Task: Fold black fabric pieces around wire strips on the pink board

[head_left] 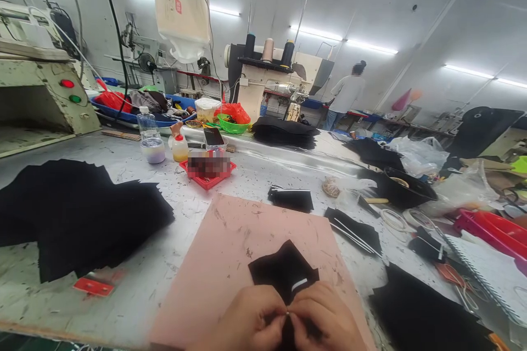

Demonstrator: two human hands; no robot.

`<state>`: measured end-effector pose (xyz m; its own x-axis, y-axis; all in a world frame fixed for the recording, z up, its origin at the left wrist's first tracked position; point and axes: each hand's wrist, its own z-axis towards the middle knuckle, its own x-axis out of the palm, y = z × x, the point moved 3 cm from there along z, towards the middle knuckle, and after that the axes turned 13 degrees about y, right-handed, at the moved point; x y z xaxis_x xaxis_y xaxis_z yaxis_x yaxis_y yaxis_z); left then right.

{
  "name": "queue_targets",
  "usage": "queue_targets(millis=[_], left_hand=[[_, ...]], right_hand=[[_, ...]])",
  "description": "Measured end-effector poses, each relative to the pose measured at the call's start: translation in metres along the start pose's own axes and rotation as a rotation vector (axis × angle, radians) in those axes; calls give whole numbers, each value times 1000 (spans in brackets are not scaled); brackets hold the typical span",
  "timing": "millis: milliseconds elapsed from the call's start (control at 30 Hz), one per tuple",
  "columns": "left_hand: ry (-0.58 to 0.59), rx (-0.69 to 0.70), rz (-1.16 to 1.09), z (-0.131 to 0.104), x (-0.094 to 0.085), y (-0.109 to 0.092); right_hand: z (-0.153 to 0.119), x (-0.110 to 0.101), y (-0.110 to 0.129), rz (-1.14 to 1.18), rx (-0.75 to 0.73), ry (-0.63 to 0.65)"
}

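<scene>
Hands: left hand and right hand meet at the bottom edge of the view, fingers closed in a pinch on the near end of a small black fabric piece.
Counter: grey, scuffed counter fills the view and carries everything below.
Black stack, left: big heap of black cut cloth lies well apart from the hands, with a small red tag just in front of it.
Pink board: pink board lies under the fabric piece and the hands.
Black cloth, right: another dark pile sits beside the right hand, off the board.
Fabric piece: lies flat on the board, its near end gathered between the fingertips; a short white strip shows on it just above the right hand.
Step in hand: by the look of it, fine fingertip work on the near edge of the piece, something tiny pinched where the two hands touch; what it is cannot be told.
Next move calls for: likely a steady pinch from both hands, with the piece kept flat on the board.
Further off: red basket, small bottles, a black roll, and a person standing at the far bench.
</scene>
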<state>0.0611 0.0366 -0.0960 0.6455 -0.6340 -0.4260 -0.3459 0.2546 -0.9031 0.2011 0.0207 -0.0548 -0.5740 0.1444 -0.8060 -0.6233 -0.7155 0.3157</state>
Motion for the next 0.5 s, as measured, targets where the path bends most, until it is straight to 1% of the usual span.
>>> queue_targets(millis=[100, 267, 400, 500], left_hand=[[-4, 65, 2, 0, -1, -2], [-6, 127, -10, -1, -2, -2], [-1, 182, -19, -2, -2, -4], [-5, 182, -19, -2, -3, -5]], right_hand=[[-3, 0, -3, 37, 26, 31], [-6, 1, -6, 98, 36, 86], [-5, 0, -7, 170, 111, 149], [-5, -2, -6, 171, 108, 151]])
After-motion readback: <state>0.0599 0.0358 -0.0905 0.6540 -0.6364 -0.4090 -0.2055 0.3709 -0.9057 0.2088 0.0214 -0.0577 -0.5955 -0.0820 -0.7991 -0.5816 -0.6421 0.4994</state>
